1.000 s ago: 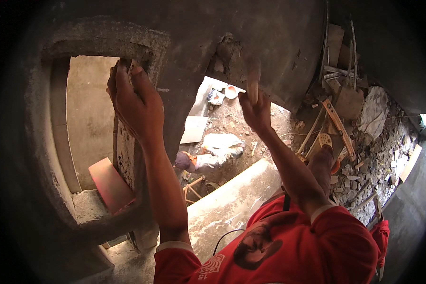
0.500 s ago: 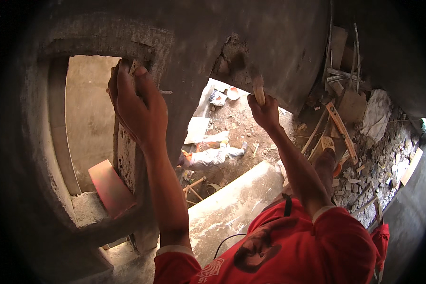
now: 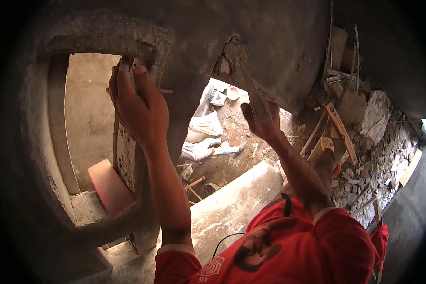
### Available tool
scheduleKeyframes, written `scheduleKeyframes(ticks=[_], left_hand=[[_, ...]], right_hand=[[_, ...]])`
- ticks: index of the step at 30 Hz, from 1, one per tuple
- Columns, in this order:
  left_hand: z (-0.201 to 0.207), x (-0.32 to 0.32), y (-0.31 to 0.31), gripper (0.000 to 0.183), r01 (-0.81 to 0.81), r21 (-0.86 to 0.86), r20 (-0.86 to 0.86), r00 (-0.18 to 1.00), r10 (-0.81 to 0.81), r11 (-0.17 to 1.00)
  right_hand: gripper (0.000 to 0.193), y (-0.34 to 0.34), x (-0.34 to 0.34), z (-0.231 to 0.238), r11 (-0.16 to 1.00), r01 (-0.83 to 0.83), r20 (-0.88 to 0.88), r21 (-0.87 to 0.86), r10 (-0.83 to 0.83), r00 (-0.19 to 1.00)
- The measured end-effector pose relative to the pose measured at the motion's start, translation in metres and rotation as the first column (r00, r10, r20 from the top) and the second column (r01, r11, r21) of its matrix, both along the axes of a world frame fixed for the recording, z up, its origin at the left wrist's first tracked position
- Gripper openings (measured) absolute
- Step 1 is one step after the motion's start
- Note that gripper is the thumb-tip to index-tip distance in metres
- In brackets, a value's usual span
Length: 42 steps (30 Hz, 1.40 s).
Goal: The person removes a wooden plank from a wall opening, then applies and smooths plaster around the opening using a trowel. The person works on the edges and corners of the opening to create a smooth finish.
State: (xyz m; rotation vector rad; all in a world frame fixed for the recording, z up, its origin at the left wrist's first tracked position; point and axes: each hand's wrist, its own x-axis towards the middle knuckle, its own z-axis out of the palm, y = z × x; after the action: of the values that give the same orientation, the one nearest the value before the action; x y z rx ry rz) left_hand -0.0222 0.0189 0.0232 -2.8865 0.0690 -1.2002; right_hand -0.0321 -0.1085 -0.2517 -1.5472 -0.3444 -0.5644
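My left hand [image 3: 142,106] is raised to the window opening, its fingers hooked around the edge of the rough upright post [image 3: 127,149]. Held up in my right hand [image 3: 264,120] is a trowel [image 3: 253,92], its narrow grey shape blurred and pointing toward the wall. The hand is closed around its handle, which is mostly hidden. Just above lies a rough, broken patch [image 3: 229,61] in the dark plastered wall [image 3: 284,42], at the top of a gap. Whether the trowel touches the patch I cannot tell.
A reddish block [image 3: 111,187] leans on the window sill. Through the gap, far below, another person in pale trousers [image 3: 199,150] is by a light sack [image 3: 207,124]. A pale ledge [image 3: 236,189] crosses below me. Rubble [image 3: 364,175] and wooden planks [image 3: 341,130] lie at right.
My right hand has dropped slightly and turned, so the trowel's long shape shows. The person below has shifted, and a pale sack now shows beside them. My left hand stays on the post.
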Motion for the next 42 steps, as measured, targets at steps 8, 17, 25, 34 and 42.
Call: scheduleKeyframes(ticks=[8, 17, 25, 34, 42], left_hand=[[-0.001, -0.004, -0.001, 0.048, -0.079, 0.008, -0.015, 0.997, 0.080, 0.997], [0.001, -0.002, -0.002, 0.047, -0.043, -0.001, -0.029, 0.999, 0.043, 0.999], [-0.001, -0.003, 0.000, 0.046, -0.057, -0.007, -0.027, 0.998, 0.057, 0.998], [0.000, -0.004, -0.002, 0.048, -0.041, -0.013, -0.026, 0.999, 0.041, 0.999], [0.000, -0.002, -0.002, 0.047, -0.042, 0.040, -0.022, 0.999, 0.042, 0.998]], right_hand=[[0.029, -0.003, 0.007, 0.009, 0.993, -0.038, -0.177, 0.116, 0.058, 0.983], [0.025, 0.005, 0.006, 0.008, 0.979, -0.029, -0.250, 0.200, 0.079, 0.965], [0.017, 0.004, 0.003, 0.002, 0.990, -0.047, -0.160, 0.133, 0.068, 0.985], [0.017, 0.013, 0.014, -0.006, 0.988, 0.132, 0.076, 0.084, -0.139, 0.987], [0.020, 0.012, 0.006, 0.003, 0.996, 0.093, -0.011, 0.000, -0.093, 0.996]])
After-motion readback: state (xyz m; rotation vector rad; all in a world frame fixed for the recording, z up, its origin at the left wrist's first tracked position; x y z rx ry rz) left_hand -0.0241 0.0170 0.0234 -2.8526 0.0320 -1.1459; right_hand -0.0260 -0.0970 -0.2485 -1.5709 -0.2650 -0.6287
